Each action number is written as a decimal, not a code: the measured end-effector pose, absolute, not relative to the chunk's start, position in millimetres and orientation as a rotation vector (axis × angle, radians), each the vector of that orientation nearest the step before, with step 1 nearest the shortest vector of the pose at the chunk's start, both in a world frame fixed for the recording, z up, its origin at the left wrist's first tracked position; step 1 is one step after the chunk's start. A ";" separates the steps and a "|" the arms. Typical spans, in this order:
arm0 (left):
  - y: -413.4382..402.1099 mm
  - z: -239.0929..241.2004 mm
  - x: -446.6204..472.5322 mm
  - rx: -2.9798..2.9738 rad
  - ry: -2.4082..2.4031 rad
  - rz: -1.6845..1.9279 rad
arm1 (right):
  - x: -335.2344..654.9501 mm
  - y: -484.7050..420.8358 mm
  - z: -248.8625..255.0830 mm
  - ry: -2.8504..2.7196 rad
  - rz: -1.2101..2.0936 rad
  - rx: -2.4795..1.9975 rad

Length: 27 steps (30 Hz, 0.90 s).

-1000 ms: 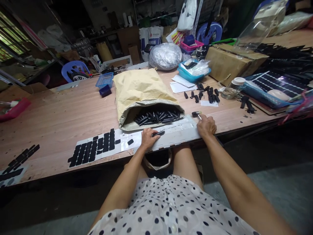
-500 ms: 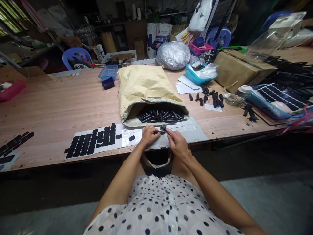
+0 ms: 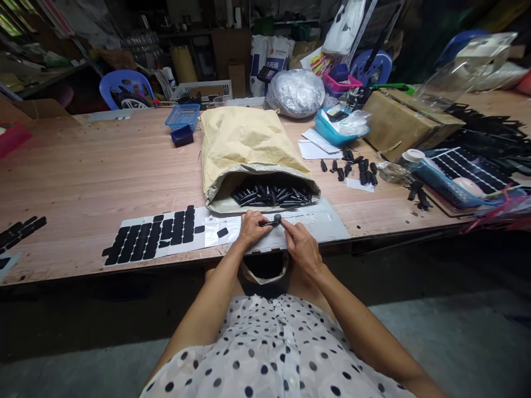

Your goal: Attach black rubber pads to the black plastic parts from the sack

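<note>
My left hand [image 3: 250,228] pinches a thin black stick-like part [image 3: 267,223] flat against a white sheet [image 3: 315,224] at the table's near edge. My right hand [image 3: 301,247] is closed around a small tool whose dark round head [image 3: 277,218] meets the end of that part. Just behind my hands lies a tan paper sack [image 3: 243,145] on its side, its open mouth full of black parts [image 3: 271,195]. Left of my hands a white backing sheet [image 3: 166,238] carries several black rectangular pads.
Loose black pieces [image 3: 352,166] lie at the right near a blue tray [image 3: 338,124] and a cardboard box [image 3: 404,122]. A small blue basket [image 3: 182,117] stands further back. More black pads [image 3: 20,231] lie at the far left. Plywood table edge [image 3: 124,268] runs under my wrists.
My right hand left the table's right side with the small tool and came to the black part in my left hand. The left hand stayed in place.
</note>
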<state>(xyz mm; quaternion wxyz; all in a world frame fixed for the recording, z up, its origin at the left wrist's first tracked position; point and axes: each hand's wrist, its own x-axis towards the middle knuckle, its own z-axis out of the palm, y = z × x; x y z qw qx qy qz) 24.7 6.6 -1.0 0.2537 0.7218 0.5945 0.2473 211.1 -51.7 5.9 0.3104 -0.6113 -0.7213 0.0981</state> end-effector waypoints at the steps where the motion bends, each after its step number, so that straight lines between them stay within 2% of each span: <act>1: 6.3 -0.7 24.6 1.962 1.617 0.667 | 212.3 -51.2 5.0 -1.892 0.261 -1.630; 6: 4.6 1.0 24.5 1.986 1.622 0.647 | 243.6 -30.5 11.8 -1.666 0.096 -1.735; 9: 4.4 1.5 24.9 1.986 1.633 0.642 | 281.0 -6.3 16.6 -1.506 -0.010 -1.976; 15: 4.0 3.6 26.1 1.974 1.645 0.613 | 329.8 27.4 5.3 -1.375 -0.001 -2.359; 27: 0.9 11.2 19.1 2.042 1.591 0.611 | 323.0 33.7 -14.9 -1.399 -0.175 -2.319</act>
